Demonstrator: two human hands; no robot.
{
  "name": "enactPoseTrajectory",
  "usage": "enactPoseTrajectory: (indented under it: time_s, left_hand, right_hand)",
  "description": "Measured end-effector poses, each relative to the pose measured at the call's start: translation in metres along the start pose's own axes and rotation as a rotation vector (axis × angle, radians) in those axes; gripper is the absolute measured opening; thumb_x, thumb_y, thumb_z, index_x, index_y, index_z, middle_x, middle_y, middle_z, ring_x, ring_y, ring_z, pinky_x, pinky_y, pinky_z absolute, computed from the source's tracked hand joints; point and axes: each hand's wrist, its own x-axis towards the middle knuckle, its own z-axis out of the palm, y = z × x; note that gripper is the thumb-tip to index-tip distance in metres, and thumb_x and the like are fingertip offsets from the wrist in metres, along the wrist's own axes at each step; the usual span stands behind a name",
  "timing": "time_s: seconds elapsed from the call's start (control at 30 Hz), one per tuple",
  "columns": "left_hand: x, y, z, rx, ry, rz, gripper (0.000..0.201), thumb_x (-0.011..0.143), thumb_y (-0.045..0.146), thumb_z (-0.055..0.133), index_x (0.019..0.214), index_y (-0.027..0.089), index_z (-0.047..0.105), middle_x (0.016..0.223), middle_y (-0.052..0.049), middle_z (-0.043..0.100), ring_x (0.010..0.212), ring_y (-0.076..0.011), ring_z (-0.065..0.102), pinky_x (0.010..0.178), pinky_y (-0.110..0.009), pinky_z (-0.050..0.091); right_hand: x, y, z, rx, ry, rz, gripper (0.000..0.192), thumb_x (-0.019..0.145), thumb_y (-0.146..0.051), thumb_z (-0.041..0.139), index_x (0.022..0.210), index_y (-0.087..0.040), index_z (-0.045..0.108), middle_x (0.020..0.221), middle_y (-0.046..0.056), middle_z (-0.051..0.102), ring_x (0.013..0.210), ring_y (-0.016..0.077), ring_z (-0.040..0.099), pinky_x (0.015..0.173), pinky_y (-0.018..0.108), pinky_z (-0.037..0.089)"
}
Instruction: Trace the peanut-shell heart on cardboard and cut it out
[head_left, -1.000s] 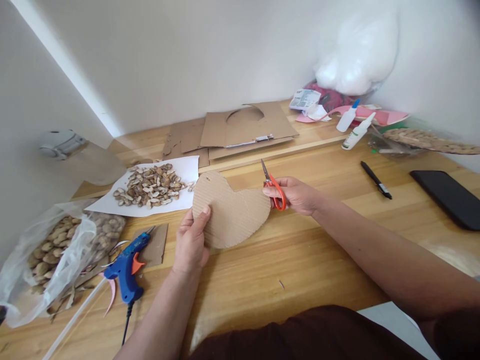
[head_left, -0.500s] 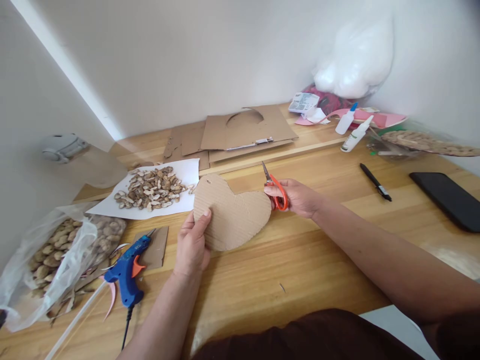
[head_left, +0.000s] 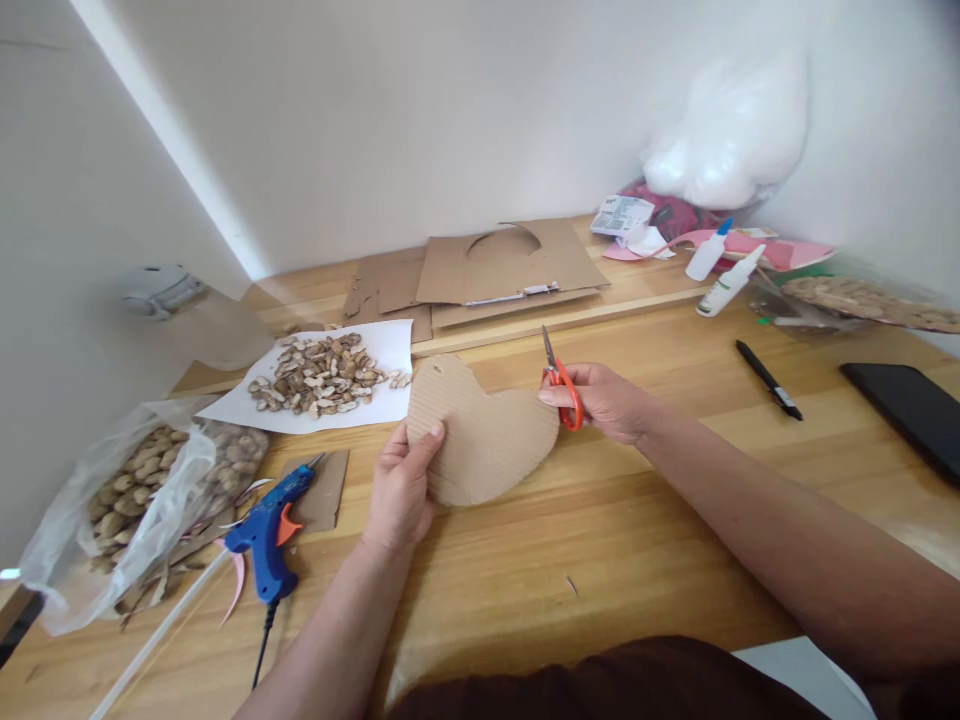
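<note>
A heart-shaped piece of cardboard [head_left: 484, 435] is held above the table, with a small hole near its upper left lobe. My left hand [head_left: 405, 480] pinches its left side, thumb on top. In my right hand [head_left: 600, 400] are red-handled scissors [head_left: 568, 390], blades pointing up and away from me. That hand is at the heart's right edge; whether its fingers also grip the cardboard I cannot tell. A blue glue gun [head_left: 271, 530] lies left of my left hand, its nozzle over a small cardboard scrap [head_left: 330, 490].
Peanut shells [head_left: 319, 375] lie on white paper [head_left: 394, 340], near a plastic bag of peanuts [head_left: 135, 490]. Cut cardboard sheets [head_left: 517, 265] lie at the back. To the right are two glue bottles [head_left: 729, 283], a black pen [head_left: 769, 380] and a phone [head_left: 907, 415].
The whole view has shifted slightly, so everything appears further right. Both hands keep their hold on the cardboard heart and the scissors, with little other movement.
</note>
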Motion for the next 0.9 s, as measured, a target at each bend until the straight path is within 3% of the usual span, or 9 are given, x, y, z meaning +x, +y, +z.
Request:
enactPoseTrajectory:
  time_s: [0.1, 0.23, 0.47, 0.67, 0.9]
  left_hand:
    - [-0.001, 0.001, 0.003, 0.019, -0.049, 0.05, 0.053, 0.069, 0.031, 0.084, 0.119, 0.023, 0.065, 0.105, -0.004, 0.075, 0.087, -0.0177, 0.07, 0.079, -0.028, 0.055]
    - [0.001, 0.004, 0.002, 0.014, -0.045, 0.108, 0.07, 0.072, 0.032, 0.082, 0.135, 0.028, 0.055, 0.089, -0.001, 0.073, 0.077, -0.0145, 0.068, 0.074, -0.026, 0.052]
    - [0.004, 0.002, -0.002, 0.076, -0.001, 0.233, 0.055, 0.073, 0.029, 0.081, 0.125, 0.024, 0.065, 0.076, 0.002, 0.063, 0.069, -0.0095, 0.057, 0.068, -0.021, 0.046]
    - [0.004, 0.003, 0.0, 0.076, 0.053, 0.321, 0.046, 0.075, 0.027, 0.079, 0.119, 0.025, 0.069, 0.071, 0.004, 0.055, 0.068, -0.0098, 0.052, 0.068, -0.021, 0.044]
    - [0.003, 0.006, 0.0, 0.106, 0.019, 0.252, 0.049, 0.073, 0.029, 0.08, 0.12, 0.023, 0.066, 0.068, 0.005, 0.054, 0.063, -0.0095, 0.051, 0.063, -0.02, 0.04]
  right_hand:
    - [0.0, -0.001, -0.009, -0.062, 0.019, -0.024, 0.035, 0.069, -0.044, 0.082, 0.074, -0.017, 0.061, 0.064, -0.004, 0.05, 0.057, 0.0082, 0.04, 0.053, 0.025, 0.028]
    - [-0.003, -0.008, -0.019, -0.201, -0.136, -0.047, 0.032, 0.07, -0.041, 0.082, 0.068, -0.017, 0.061, 0.065, -0.003, 0.049, 0.059, 0.0089, 0.039, 0.057, 0.026, 0.029]
    - [0.0, -0.006, -0.015, -0.186, -0.015, 0.025, 0.037, 0.066, -0.047, 0.084, 0.072, -0.018, 0.061, 0.066, -0.004, 0.047, 0.059, 0.0093, 0.037, 0.056, 0.025, 0.029]
    - [0.004, 0.006, -0.023, -0.181, -0.094, 0.016, 0.037, 0.069, -0.05, 0.081, 0.076, -0.02, 0.061, 0.07, -0.002, 0.049, 0.061, 0.0112, 0.041, 0.057, 0.026, 0.034]
    - [0.003, 0.009, -0.023, -0.208, -0.094, 0.075, 0.037, 0.066, -0.048, 0.083, 0.078, -0.021, 0.063, 0.071, 0.001, 0.056, 0.063, 0.0155, 0.049, 0.058, 0.03, 0.039]
